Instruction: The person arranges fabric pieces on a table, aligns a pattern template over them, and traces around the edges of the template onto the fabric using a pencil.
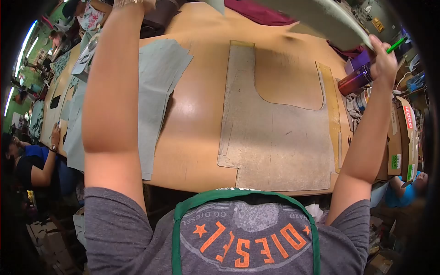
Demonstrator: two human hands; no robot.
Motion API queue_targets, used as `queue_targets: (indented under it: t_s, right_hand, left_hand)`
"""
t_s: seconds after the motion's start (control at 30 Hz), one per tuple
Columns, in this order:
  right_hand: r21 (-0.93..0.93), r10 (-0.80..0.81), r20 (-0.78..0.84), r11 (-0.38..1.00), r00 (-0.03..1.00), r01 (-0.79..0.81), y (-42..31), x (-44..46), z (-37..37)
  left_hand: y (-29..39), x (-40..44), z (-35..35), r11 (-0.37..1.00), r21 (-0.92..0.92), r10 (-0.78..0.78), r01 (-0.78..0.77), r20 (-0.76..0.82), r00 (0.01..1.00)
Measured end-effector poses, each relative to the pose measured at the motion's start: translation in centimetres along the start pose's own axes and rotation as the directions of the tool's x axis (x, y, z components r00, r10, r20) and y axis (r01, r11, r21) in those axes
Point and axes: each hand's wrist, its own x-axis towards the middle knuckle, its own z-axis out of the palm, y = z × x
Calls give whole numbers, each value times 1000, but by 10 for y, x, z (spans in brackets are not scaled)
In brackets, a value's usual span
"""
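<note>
My right hand (384, 60) is raised at the upper right, its fingers closed around a green pen (396, 45) and against the edge of a grey-green sheet (327, 20). That sheet is lifted over the far side of the table and blurred by motion. At the top left my left hand (147, 4) is mostly cut off by the frame edge, so its fingers are hidden. Below the arms, a worn grey pattern template (279, 142) with a U-shaped cutout and yellow-taped edges lies flat on the table. Light grey-green fabric (156, 87) lies under my left forearm.
The wooden table (192, 133) curves in front of me. A purple-red tumbler (355, 80) and cardboard boxes (395, 142) stand on the right. Maroon fabric (261, 11) and a dark brown roll (160, 16) lie at the back. A co-worker's hand (55, 136) rests on the left table.
</note>
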Motion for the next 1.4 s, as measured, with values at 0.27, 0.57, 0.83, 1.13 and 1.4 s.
queue_targets:
  t_s: [0.27, 0.57, 0.83, 1.13, 1.4]
  right_hand:
    - [-248, 398, 24, 891, 917, -381, 102, -173, -56]
    - [159, 728, -37, 681, 685, -715, 117, -262, -68]
    - [-655, 510, 67, 671, 857, -348, 78, -334, -98]
    - [-990, 185, 116, 97, 976, 100, 132, -230, -223]
    - [-973, 561, -160, 47, 812, -225, 142, -195, -222]
  left_hand:
    - [-93, -232, -37, 806, 335, -438, 488, -216, 872]
    - [-111, -328, 3, 593, 477, -580, 649, -305, 755]
    - [-37, -365, -5, 349, 695, -720, 628, -230, 655]
    - [-45, -351, 24, 106, 983, -431, -150, 182, 884]
    - [-87, -355, 88, 116, 983, -734, -145, 183, 654]
